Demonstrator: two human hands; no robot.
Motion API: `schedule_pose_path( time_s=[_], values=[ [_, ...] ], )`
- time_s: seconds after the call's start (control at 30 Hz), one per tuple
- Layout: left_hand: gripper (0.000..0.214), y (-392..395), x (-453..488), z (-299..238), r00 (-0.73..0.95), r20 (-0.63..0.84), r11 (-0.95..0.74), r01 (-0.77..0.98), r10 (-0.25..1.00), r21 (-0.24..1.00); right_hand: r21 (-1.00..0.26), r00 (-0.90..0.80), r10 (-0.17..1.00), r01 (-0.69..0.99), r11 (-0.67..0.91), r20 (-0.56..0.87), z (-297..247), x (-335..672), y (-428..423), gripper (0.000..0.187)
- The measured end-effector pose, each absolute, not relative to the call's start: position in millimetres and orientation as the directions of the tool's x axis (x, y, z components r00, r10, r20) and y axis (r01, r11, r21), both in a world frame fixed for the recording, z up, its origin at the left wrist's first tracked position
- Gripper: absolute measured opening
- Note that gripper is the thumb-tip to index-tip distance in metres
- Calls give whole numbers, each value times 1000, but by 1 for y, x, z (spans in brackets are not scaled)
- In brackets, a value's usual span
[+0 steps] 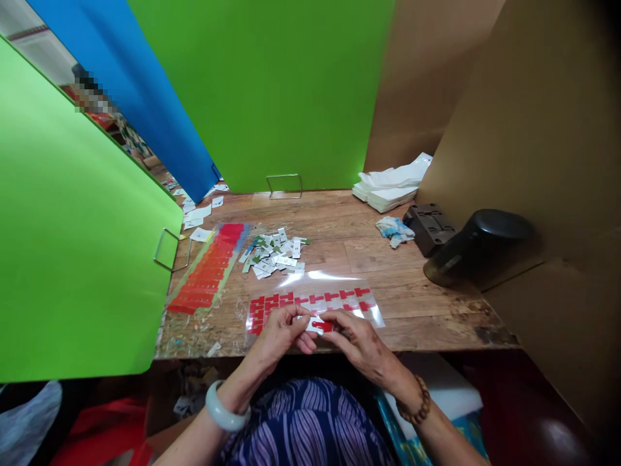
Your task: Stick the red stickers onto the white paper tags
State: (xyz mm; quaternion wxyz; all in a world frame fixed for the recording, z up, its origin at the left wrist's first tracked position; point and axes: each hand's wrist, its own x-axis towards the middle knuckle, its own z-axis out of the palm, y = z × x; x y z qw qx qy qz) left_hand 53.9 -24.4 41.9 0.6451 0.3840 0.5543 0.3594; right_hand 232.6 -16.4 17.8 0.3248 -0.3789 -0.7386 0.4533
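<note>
At the table's front edge, my left hand (284,328) is closed, pinching the left end of a small white plate (309,320). My right hand (361,340), also closed, grips a red sticker (324,326) at its right end; the sticker lies over the plate's face. Whether it is fully stuck down I cannot tell. Right under both hands is a clear sheet (376,315) bearing rows of red T-shaped stickers (332,296). Beyond the sheet lies a loose heap of small white and green plates (279,252).
A strip of red-orange pieces (206,272) lies left. Green panels (262,97) and a blue panel (145,84) wall the table (378,259). At right stand a white paper stack (388,191), a crumpled cloth (395,231), a brown box (428,230) and a dark cylindrical object (473,249).
</note>
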Motion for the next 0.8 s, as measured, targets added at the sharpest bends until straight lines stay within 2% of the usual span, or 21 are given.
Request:
schedule_pose_path(
  time_s=[0.13,0.2,0.27,0.37,0.43,0.53,0.67,0.8],
  values=[
    [31,-30,57,39,120,-451,460,-69,885,885,-921,-525,839,240,307,142,16,235,-17,17],
    [32,-34,56,38,115,-454,465,-91,883,881,-948,-535,838,198,251,110,10,233,-15,15],
    [34,-37,54,36,92,-445,453,-106,891,885,-989,-556,831,106,100,24,3,230,-14,17],
    [34,-42,53,35,47,-431,434,-128,901,892,-979,-635,768,-90,-184,-86,-6,224,-12,40],
    [34,-45,53,35,38,-432,433,-134,901,891,-950,-660,744,-155,-270,-104,-8,220,-11,40],
    [34,-46,52,32,65,-436,441,-128,898,888,-965,-651,751,-107,-238,-113,-5,217,-9,22],
    [39,-40,42,24,42,-422,423,-127,906,897,-987,-586,797,23,-162,-145,-4,215,9,23],
    [34,-31,16,8,-101,-293,297,31,951,954,-987,-356,920,36,-159,-162,-11,209,52,26]
  ],
)
